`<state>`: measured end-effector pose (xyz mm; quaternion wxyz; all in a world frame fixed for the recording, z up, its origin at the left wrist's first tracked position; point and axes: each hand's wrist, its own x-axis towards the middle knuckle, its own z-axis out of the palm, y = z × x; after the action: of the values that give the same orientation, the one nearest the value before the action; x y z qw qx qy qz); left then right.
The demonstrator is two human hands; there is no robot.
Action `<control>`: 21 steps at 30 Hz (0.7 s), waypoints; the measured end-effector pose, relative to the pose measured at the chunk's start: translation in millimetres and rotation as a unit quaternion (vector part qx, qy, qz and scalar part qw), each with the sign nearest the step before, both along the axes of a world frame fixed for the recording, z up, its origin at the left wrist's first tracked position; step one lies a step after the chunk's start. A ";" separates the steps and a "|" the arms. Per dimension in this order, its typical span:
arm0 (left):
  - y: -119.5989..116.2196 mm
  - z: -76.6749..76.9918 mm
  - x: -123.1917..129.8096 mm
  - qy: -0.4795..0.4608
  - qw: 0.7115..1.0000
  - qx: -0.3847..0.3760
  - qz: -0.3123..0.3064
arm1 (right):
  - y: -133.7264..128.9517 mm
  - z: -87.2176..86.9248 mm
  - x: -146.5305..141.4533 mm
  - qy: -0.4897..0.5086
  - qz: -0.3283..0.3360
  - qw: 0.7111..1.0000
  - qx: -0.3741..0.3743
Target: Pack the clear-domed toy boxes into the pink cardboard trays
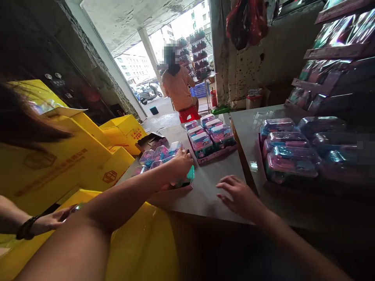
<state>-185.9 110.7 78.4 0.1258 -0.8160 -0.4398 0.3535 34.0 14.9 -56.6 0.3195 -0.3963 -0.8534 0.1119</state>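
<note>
- Left hand: over the right end of the near tray; its fingertips are hidden, so I cannot tell whether the grip is closed on the turquoise piece beneath.
- That tray sits by the tabletop's near-left corner, its clear-lidded containers partly covered by the left forearm.
- Right hand: grip open, fingers bent, by the near edge.
- Co-worker's hand, lower left: what it holds is mostly hidden.
</note>
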 end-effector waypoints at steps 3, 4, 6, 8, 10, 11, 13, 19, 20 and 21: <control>-5.3 -0.7 -11.7 -0.029 0.999 -0.005 0.028 | 8.4 17.1 -54.2 -0.074 0.062 0.995 0.005; -7.9 -1.7 -14.5 -0.039 0.999 0.000 0.027 | 10.4 18.5 -68.7 -0.088 0.078 0.993 0.006; -12.3 -2.2 -17.4 -0.049 0.999 0.007 0.012 | 12.6 15.7 -90.4 -0.098 0.097 0.990 0.001; -14.0 0.4 -17.7 -0.046 0.999 0.001 0.000 | 12.7 8.5 -103.4 -0.103 0.098 0.990 -0.018; -12.7 5.3 -16.2 -0.028 0.999 -0.026 -0.004 | 11.6 1.0 -110.6 -0.116 0.082 0.989 -0.040; -11.5 8.0 -15.1 -0.018 0.999 -0.037 -0.004 | 11.1 -2.0 -113.1 -0.124 0.070 0.989 -0.048; -9.2 12.7 -11.8 0.003 0.999 -0.049 -0.005 | 10.4 -6.3 -117.2 -0.138 0.046 0.988 -0.055; -7.5 13.5 4.3 0.040 0.997 -0.064 0.014 | 14.0 -11.5 -124.2 -0.167 0.033 0.985 -0.040; -6.6 11.7 6.6 0.042 0.997 -0.066 0.019 | 14.7 -12.3 -124.6 -0.168 0.030 0.985 -0.037; -5.3 9.9 8.4 0.034 0.997 -0.065 0.019 | 15.3 -12.9 -124.8 -0.168 0.027 0.985 -0.033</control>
<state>-177.5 105.4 88.3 0.0811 -0.8016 -0.4266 0.4109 -90.8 30.2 -69.6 0.1549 -0.3967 -0.9012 0.0806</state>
